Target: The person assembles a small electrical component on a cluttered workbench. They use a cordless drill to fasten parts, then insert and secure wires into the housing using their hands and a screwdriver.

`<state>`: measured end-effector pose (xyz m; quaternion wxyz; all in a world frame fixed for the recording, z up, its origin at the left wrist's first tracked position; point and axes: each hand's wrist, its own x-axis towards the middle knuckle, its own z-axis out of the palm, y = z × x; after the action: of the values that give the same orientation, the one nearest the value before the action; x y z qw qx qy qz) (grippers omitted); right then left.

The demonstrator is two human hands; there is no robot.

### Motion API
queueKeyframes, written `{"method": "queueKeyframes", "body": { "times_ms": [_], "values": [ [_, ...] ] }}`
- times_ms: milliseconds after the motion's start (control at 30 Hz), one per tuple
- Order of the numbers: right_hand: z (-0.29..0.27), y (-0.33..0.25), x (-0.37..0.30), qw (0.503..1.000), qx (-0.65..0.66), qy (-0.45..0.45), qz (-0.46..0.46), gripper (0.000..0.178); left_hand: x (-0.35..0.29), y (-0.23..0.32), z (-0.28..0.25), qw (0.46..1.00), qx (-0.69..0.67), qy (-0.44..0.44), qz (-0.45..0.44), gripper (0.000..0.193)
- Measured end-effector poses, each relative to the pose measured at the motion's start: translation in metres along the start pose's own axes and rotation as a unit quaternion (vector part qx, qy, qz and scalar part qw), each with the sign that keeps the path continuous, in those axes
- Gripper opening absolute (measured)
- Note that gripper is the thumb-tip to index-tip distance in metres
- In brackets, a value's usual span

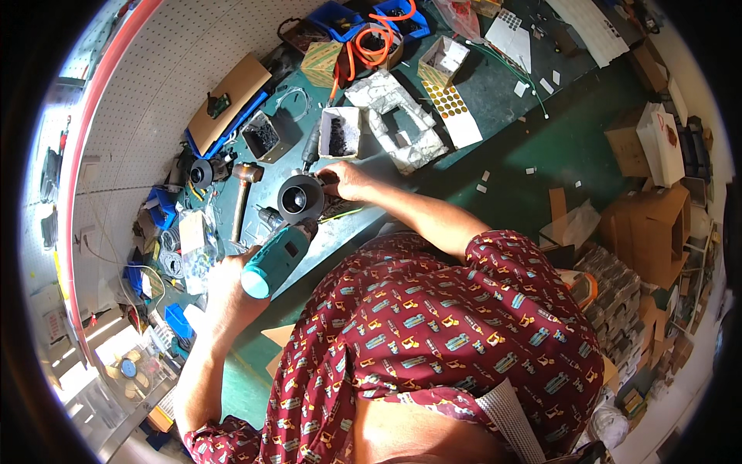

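Observation:
My left hand [234, 292] is wrapped round the handle of a teal power drill [270, 263], whose front points toward a dark grey, cup-shaped round part [312, 203]. My right hand [352, 182] grips that part at its right side, with the fingers partly hidden behind the rim. Whether the drill's tip touches the part cannot be made out. Just beyond them stands a small white box [353, 133] of black screws or similar small pieces. Left of the part lies a hammer [246, 185] with a wooden handle.
Farther along the workbench are another open box [264, 138] of dark small parts, a white foam piece [410, 147], a sheet of gold round stickers [457, 116] and a coiled orange hose [372, 48]. Cardboard boxes [645, 232] stand at the right.

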<state>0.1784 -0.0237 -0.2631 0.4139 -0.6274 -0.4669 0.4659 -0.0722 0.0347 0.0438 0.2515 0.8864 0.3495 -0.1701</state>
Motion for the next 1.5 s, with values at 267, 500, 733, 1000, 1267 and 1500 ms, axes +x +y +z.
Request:
{"method": "queueKeyframes", "body": {
  "times_ms": [267,500,733,1000,1267,1500],
  "values": [
    [-0.003,-0.012,-0.006,1.000,-0.007,0.004,-0.001,0.044,0.001,-0.010,0.005,0.999,-0.017,0.006,0.029,0.033],
    [-0.002,-0.013,-0.005,1.000,0.004,-0.001,-0.008,0.045,0.030,0.004,-0.026,0.996,-0.051,-0.043,0.055,0.030],
    [-0.007,-0.020,-0.013,0.999,-0.014,-0.009,-0.041,0.045,0.044,0.013,-0.031,0.996,-0.006,-0.050,0.079,0.033],
    [0.004,-0.020,-0.013,0.996,-0.007,-0.028,-0.079,0.043,0.021,0.014,-0.017,0.997,0.032,-0.016,0.068,0.033],
    [0.007,0.018,-0.009,0.993,0.060,-0.077,-0.069,0.041,-0.023,-0.017,-0.019,0.961,-0.227,0.135,0.077,0.027],
    [-0.016,0.006,-0.022,0.973,0.202,-0.098,0.056,0.043,-0.030,-0.080,0.053,0.882,-0.423,0.196,-0.075,0.033]
  ]
}}
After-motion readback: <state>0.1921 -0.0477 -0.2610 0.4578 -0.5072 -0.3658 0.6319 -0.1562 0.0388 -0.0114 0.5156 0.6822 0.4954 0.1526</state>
